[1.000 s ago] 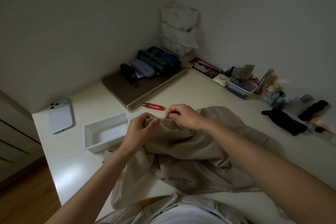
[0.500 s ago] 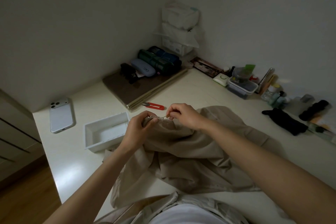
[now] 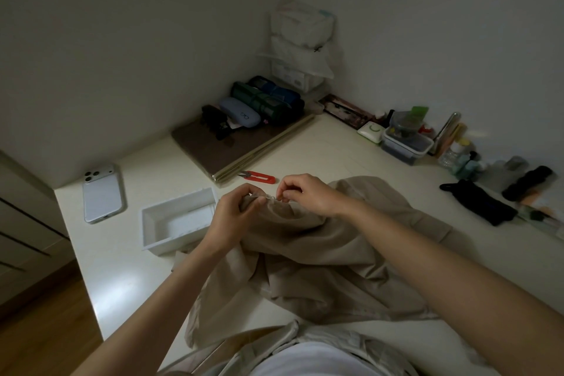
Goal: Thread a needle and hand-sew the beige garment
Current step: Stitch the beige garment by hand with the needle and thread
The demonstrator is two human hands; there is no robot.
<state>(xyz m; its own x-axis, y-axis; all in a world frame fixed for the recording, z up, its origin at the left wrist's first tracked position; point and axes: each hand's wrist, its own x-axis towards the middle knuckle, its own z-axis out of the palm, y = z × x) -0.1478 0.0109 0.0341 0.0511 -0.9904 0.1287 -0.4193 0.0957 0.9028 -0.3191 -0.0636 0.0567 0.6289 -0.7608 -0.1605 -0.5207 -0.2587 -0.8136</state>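
On the cream table top (image 3: 335,159), near its middle, a crumpled beige fabric garment (image 3: 320,253) lies spread back toward the person, with its far edge lifted and bunched between both hands. The left hand (image 3: 232,220) grips that bunched edge, fingers curled round the cloth and thumb pressed on top. The right hand (image 3: 308,195) meets it from the other side, thumb and forefinger pinched tight on the same edge, the other fingers curled. A thin pale sliver (image 3: 271,198) shows between the two sets of fingertips, too small to tell what it is. Just left of the left hand sits a white rectangular plastic tray (image 3: 180,202). A pair of red-handled thread snips (image 3: 258,176) lies just beyond the hands, beside a flat brown board (image 3: 213,156). A white smartphone (image 3: 102,194) lies face down near the table's left edge, well apart from the garment.
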